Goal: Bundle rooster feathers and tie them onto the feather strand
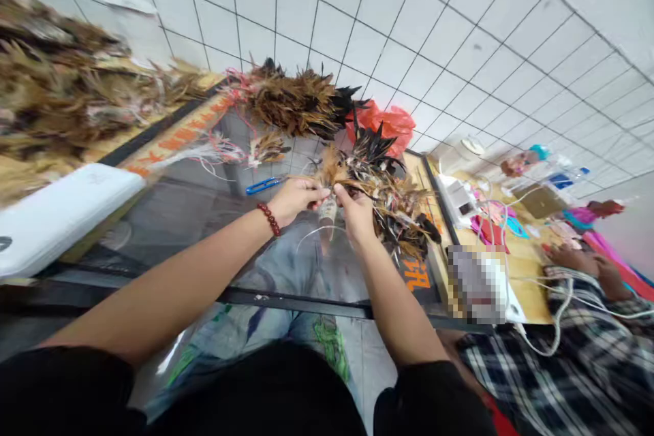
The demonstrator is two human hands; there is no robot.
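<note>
Over the dark glass-topped table, my left hand (298, 199), with a red bead bracelet at the wrist, pinches at the base of some tan feathers (332, 167). My right hand (357, 212) is closed on the same feathers from the other side, thumb near the left fingertips. The exact pinch points are blurred. A pile of loose brown and black feathers (396, 201) lies against the right hand. Left of my left hand is a blue cutter knife (263, 185). A thin white strand (319, 227) curves just below the hands.
Thick feather bundles (296, 102) and a red plastic bag (391, 124) lie along the tiled wall. More feathers (76, 88) heap at left, behind a white case (71, 211). At right, a person in a checked shirt (556, 354) sits by white cables (556, 340) and colourful pieces.
</note>
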